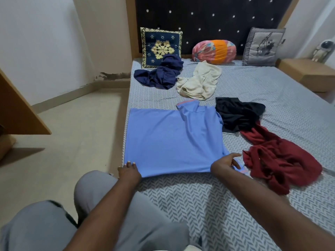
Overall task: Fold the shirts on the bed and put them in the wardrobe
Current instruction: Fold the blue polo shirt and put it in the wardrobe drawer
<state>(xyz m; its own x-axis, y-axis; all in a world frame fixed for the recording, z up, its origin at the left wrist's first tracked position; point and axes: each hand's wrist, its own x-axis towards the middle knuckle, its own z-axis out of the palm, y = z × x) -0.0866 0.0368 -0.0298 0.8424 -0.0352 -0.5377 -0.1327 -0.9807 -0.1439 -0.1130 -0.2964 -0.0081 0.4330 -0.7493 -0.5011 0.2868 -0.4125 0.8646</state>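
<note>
A light blue polo shirt [172,138] lies spread flat on the bed [208,200], its collar pointing away from me. My left hand [129,172] pinches the shirt's near left hem corner. My right hand [224,163] grips the near right hem corner, beside a sleeve end. A crumpled red shirt [279,160] lies just right of my right hand. A black shirt [237,113] sits behind the red one. Farther back lie a cream shirt [199,81] and a navy shirt [161,73].
Two cushions [160,46] [262,47] and a colourful bolster [214,51] lean on the dark headboard. A wooden bedside table [308,73] stands at the right. A wooden furniture panel [20,109] juts in at the left over the tiled floor [72,134]. My grey-trousered knees fill the bottom.
</note>
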